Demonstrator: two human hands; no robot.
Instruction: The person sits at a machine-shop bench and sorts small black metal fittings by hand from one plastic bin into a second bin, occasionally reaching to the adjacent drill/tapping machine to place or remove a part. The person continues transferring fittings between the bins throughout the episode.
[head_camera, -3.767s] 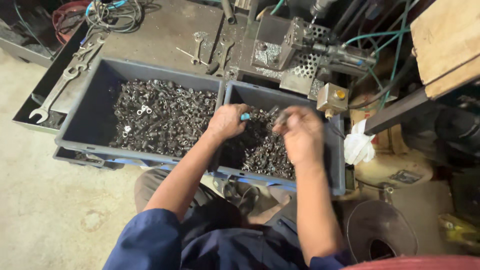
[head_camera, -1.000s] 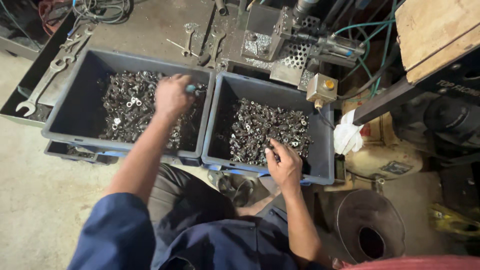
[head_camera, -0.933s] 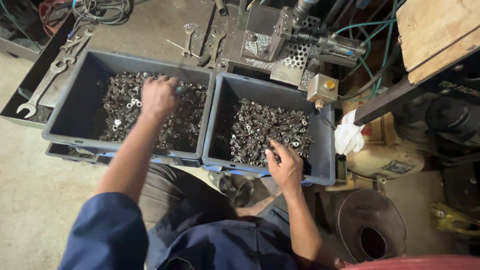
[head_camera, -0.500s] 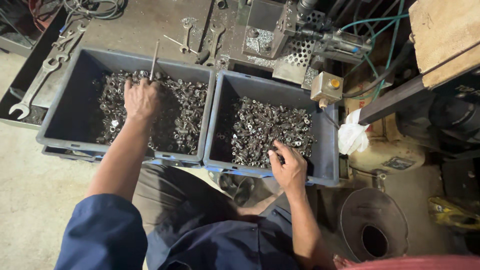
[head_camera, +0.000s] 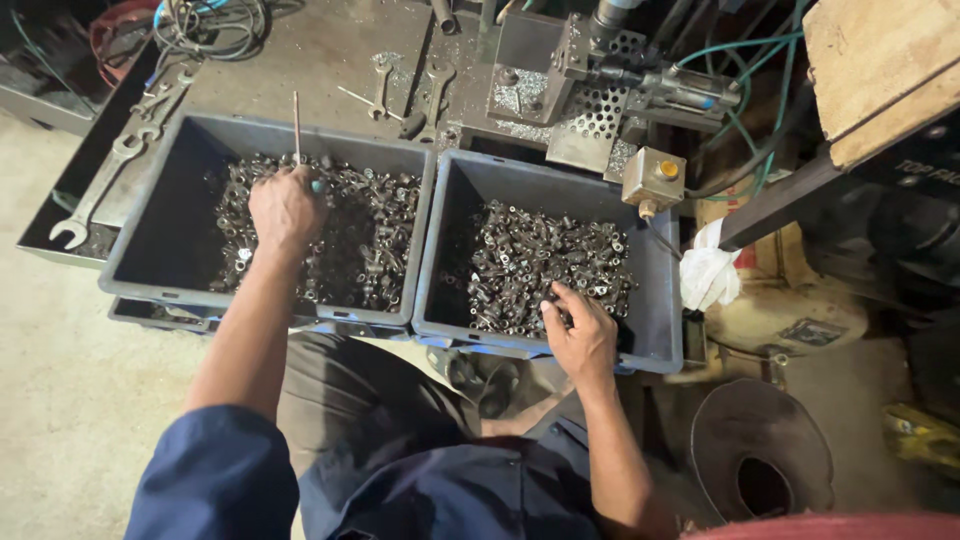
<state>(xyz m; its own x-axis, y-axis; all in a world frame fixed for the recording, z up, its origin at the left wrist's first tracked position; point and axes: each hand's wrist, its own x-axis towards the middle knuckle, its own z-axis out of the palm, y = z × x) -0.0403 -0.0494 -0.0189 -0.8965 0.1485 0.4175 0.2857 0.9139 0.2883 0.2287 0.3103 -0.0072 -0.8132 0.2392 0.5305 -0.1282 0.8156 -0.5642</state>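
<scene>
**Two bins of small metal parts, a hand in each**

Far left, a long open-ended wrench (head_camera: 105, 190) is seen lying on a dark tray (head_camera: 45, 235), its long axis running from near-left to far-right, open jaw end toward the viewer.

Next, the left bin (head_camera: 150, 245), grey plastic, is filled across its middle and right with small dark metal parts (head_camera: 365, 240); its left portion is bare. The left hand (head_camera: 285, 205) is lowered onto the pile, fingers curled shut around a thin metal rod (head_camera: 296, 125) with a bluish handle end showing just beside the knuckles. The rod's long axis runs near-to-far, its free tip pointing away from the person toward the bin's far wall.

The right bin (head_camera: 655, 310) touches the left bin wall to wall. Its pile of parts (head_camera: 545, 260) is heaped in the centre and right. The right hand (head_camera: 580, 335) rests at the near edge of that pile, fingers bent down into the parts; whether a piece is actually pinched cannot be told.

Progress, as a judgement: both piles remain large, so the handling of parts appears far from finished; nothing sorted out is seen set apart.

Behind the bins, a metal fixture with perforated plate (head_camera: 600, 95) and a small box with a yellow button (head_camera: 652, 178) are noted. A white rag (head_camera: 708, 278) lies just right of the right bin.
</scene>
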